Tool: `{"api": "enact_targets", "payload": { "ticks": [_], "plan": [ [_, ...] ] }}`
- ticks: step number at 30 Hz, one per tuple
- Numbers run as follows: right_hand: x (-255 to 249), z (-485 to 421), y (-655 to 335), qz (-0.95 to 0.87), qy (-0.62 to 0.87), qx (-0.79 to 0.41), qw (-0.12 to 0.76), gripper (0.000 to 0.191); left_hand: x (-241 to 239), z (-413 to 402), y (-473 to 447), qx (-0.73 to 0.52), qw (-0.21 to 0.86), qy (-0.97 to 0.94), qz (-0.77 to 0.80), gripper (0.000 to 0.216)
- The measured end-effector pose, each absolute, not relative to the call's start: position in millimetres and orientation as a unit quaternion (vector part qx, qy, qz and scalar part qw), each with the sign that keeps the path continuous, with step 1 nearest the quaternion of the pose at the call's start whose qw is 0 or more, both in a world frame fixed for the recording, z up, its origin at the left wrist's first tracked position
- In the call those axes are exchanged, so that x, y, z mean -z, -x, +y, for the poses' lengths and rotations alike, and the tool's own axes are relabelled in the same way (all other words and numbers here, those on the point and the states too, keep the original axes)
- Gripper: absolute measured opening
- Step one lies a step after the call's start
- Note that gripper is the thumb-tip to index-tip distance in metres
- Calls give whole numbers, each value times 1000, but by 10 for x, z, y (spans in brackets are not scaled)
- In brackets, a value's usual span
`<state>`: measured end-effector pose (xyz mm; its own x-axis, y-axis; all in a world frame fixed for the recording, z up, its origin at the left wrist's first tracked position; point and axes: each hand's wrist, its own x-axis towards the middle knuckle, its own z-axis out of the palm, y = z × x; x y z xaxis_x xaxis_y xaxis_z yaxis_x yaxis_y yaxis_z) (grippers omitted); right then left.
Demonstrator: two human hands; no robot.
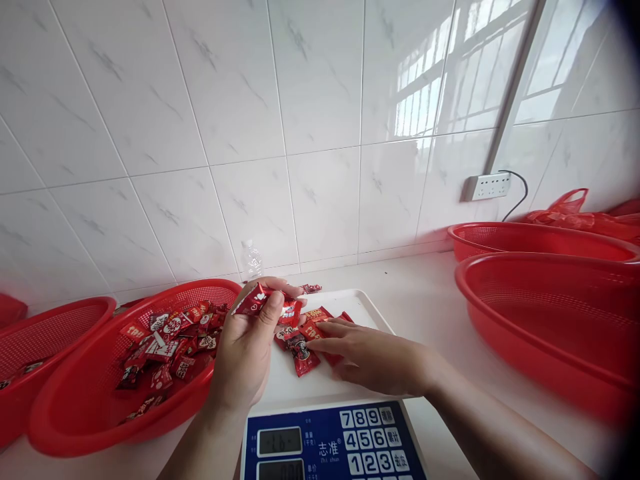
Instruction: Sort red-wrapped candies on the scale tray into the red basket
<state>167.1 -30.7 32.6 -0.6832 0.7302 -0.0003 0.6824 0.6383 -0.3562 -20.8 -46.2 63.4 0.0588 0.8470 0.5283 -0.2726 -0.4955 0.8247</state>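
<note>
My left hand (249, 347) is raised over the white pan (360, 303) of a blue-faced weighing scale (330, 443), its fingers closed on a small bunch of red wrapped candies (260, 300). Beside it, my right hand (367, 357) lies low on the pan, fingers stretched out and touching a little pile of red candy packets (303, 350). A red mesh basket (75, 413) at the left holds several more red candies (170, 347).
Another red basket (30, 340) sits at the far left. Two large red baskets (550, 313) stand at the right, with red plastic bags (575, 213) behind them. A clear bottle (251, 259) stands against the tiled wall. A wall socket (487, 187) is at right.
</note>
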Motion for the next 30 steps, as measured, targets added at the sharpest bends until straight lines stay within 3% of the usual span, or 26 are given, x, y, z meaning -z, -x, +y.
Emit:
{"api": "enact_targets", "payload": {
  "ticks": [8, 13, 18, 21, 25, 30],
  "plan": [
    [-322, -303, -1581, -910, 391, -87, 111, 20, -609, -442, 201, -623, 428, -600, 261, 11],
    [-361, -272, -1591, -892, 420, -66, 153, 20, -590, -444, 215, -619, 435, -601, 258, 10],
    [-404, -187, -1765, -846, 455, -34, 276, 22, -608, -469, 209, -623, 445, -588, 260, 11],
    [-530, -171, -1988, -764, 552, 6, 334, 26, -627, -475, 207, -625, 454, -581, 255, 12],
    [-706, -182, -2397, -630, 719, 53, 288, 29, -644, -470, 215, -632, 459, -569, 258, 12],
    [-723, -170, -2771, -581, 781, 26, 225, 38, -660, -468, 243, -637, 460, -560, 262, 12]
  ]
}}
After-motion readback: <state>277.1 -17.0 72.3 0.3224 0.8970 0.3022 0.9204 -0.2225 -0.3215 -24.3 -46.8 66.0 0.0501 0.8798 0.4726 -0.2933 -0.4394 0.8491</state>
